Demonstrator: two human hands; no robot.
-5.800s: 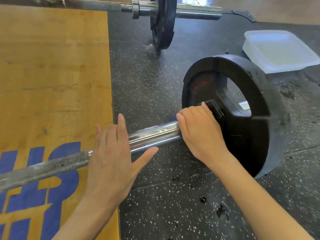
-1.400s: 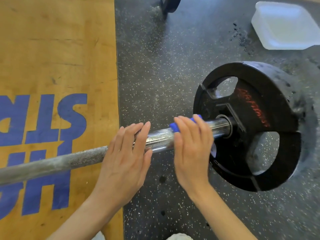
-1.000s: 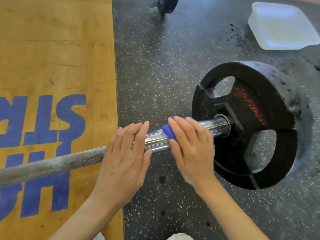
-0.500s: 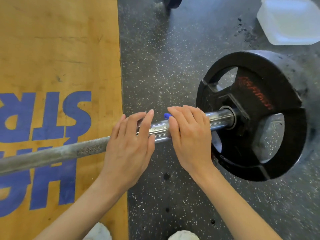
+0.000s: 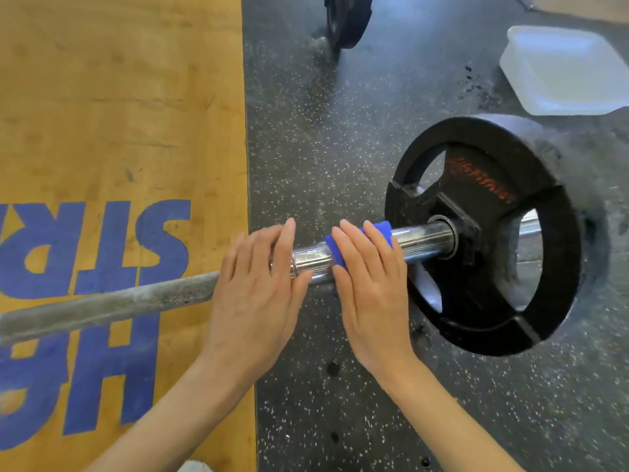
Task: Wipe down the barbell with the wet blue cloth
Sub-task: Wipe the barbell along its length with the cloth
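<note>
The barbell (image 5: 112, 304) lies across the floor, with a dull knurled shaft on the left and a shiny chrome sleeve (image 5: 422, 238) running into a black weight plate (image 5: 558, 212). The blue cloth (image 5: 383, 229) is wrapped over the sleeve. My right hand (image 5: 371, 284) holds it against the metal, fingers laid over the top and thumb hidden underneath. My left hand (image 5: 255, 284) rests flat on the bar where shaft meets sleeve, fingers straight, a short gap from the right hand.
A white plastic tub (image 5: 561, 69) stands on the speckled rubber floor (image 5: 323, 148) at the far right. A second black plate (image 5: 347, 18) stands at the top edge. The wooden platform (image 5: 119, 97) with blue lettering fills the left.
My right hand has slid the cloth slightly along the sleeve toward the plate, so more blue shows past my fingers. The left hand stays on the bar.
</note>
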